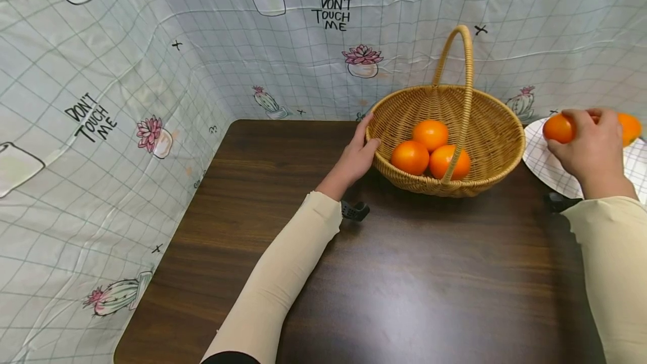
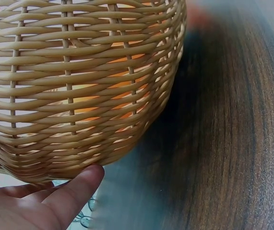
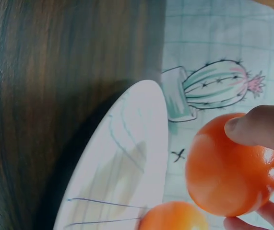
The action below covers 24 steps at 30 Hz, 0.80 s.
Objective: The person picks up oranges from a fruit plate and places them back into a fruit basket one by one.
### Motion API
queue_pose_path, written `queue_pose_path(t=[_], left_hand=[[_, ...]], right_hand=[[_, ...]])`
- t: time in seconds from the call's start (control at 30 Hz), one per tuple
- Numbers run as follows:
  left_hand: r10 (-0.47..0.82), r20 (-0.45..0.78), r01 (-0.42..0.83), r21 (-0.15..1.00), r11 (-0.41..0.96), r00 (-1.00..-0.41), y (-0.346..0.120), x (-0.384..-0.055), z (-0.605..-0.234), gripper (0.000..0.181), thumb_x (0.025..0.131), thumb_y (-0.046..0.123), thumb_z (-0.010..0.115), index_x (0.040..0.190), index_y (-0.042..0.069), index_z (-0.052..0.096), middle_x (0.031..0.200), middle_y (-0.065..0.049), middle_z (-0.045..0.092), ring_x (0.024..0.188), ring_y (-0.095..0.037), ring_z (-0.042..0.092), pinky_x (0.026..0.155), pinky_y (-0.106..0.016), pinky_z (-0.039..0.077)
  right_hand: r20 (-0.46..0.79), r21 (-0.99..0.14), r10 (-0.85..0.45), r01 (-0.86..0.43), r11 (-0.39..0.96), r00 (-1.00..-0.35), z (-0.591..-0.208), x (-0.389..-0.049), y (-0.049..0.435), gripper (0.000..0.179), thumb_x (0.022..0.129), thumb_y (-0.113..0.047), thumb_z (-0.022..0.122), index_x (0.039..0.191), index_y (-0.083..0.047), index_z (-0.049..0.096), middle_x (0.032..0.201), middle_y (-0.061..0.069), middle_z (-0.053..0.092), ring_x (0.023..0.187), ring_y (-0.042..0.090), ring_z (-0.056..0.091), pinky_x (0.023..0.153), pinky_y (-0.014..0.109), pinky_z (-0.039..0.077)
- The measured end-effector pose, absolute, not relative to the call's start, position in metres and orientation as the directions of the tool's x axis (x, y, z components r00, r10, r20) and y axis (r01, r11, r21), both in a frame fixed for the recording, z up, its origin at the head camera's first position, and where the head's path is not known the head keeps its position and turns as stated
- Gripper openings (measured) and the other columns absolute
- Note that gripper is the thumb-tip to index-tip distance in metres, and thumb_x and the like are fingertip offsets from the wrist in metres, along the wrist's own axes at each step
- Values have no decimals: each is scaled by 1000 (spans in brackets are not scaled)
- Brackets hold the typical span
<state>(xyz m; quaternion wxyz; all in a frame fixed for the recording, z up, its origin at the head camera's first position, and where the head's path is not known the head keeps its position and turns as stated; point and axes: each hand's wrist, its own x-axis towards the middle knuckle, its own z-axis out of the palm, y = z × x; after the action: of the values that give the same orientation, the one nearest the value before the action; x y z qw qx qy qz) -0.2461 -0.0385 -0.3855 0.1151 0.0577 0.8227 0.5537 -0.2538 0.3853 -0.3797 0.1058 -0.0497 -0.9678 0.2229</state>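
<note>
A wicker basket (image 1: 399, 111) with a tall arched handle stands near the back of the table, holding three oranges (image 1: 431, 135). At its left rim my left hand (image 1: 356, 156) grips the edge. The left wrist view shows the thumb against the weave of the basket (image 2: 79, 105); the other fingers are partly hidden. To the right, over a white plate (image 1: 548, 164) with thin lines, my right hand (image 1: 593, 150) holds an orange (image 3: 230, 167) between thumb and fingers. Another orange (image 1: 629, 128) is at the plate, just beyond that hand and partly covered by it.
The dark wooden table (image 1: 414, 274) has its left edge along a grid-patterned cloth (image 1: 212, 32) with cactus drawings, which also hangs behind the basket. Black straps (image 1: 355, 210) show at both wrists. The basket's handle rises high above its rim.
</note>
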Motion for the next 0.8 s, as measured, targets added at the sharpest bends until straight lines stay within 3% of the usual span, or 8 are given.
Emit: queue_pose_path(t=[0.8], left_hand=[[222, -143, -51, 925, 375, -965, -38, -247, -381, 58, 102, 38, 39, 150, 51, 11, 160, -2, 26, 136, -27, 44, 110, -43, 37]], right_hand=[[199, -463, 157, 49, 885, -967, -354, -237, 364, 68, 85, -29, 64, 144, -3, 42, 145, 35, 25, 129, 57, 28, 95, 67, 28]])
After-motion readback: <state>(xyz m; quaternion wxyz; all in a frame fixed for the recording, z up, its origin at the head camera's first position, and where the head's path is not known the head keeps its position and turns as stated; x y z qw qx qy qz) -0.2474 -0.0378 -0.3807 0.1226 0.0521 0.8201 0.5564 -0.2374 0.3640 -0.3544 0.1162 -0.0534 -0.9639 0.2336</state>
